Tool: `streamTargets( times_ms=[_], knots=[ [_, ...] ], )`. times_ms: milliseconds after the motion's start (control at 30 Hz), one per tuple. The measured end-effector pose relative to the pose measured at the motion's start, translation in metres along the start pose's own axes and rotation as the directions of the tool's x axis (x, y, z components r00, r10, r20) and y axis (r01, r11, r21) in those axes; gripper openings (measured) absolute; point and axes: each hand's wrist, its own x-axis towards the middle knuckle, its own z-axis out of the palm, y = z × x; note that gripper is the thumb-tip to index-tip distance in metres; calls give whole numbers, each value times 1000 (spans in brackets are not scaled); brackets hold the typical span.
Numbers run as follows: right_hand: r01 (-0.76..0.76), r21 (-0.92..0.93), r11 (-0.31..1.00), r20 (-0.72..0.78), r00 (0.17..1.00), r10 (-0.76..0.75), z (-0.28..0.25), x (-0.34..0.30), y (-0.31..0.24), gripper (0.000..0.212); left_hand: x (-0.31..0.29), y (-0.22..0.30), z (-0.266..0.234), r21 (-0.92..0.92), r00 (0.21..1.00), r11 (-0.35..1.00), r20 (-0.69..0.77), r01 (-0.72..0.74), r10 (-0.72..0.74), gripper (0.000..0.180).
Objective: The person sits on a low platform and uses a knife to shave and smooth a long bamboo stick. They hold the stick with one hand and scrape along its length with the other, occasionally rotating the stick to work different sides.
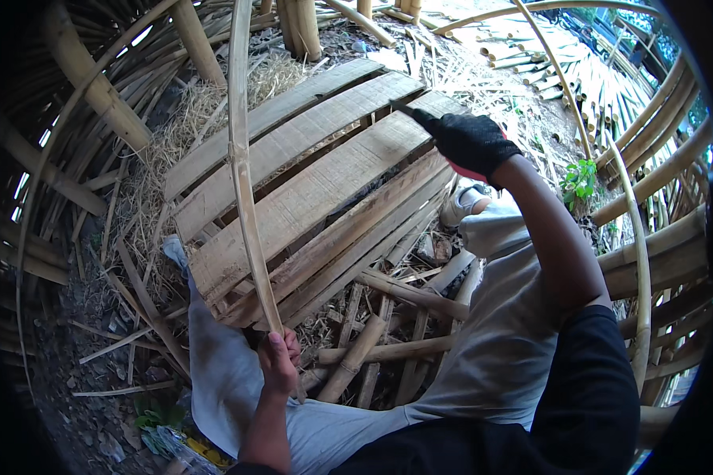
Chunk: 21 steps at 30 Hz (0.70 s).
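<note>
My bare left hand (pixel 280 360) is closed around the lower end of a long, split bamboo strip (pixel 243 170). The strip rises away from me and crosses over the left part of a slatted wooden crate (pixel 309 198). On my right hand (pixel 474 144) is a black glove with red on the palm side. That hand is closed over the far right end of the crate's slats. A dark, narrow, knife-like blade (pixel 401 105) juts out to the left past its fingers; its handle is hidden in the glove.
The crate stands between my legs. Cut bamboo pieces (pixel 396 348) lie below it. Straw (pixel 178 150) and thick bamboo poles (pixel 95 79) are at the left. A pile of bamboo poles (pixel 547 75) lies at the far right, with bent bamboo (pixel 650 261) along the right side.
</note>
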Motion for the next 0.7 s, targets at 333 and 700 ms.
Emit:
streamTargets(
  times_ms=[333, 700],
  knots=[
    [-401, -247, 882, 95, 896, 434, 15, 1, 81, 46, 3, -3, 3, -20, 1000, 1000, 5, -14, 14, 55],
    [522, -96, 848, -355, 778, -519, -23, 0, -149, 42, -5, -9, 8, -173, 998, 983, -9, -56, 56, 62]
  ],
)
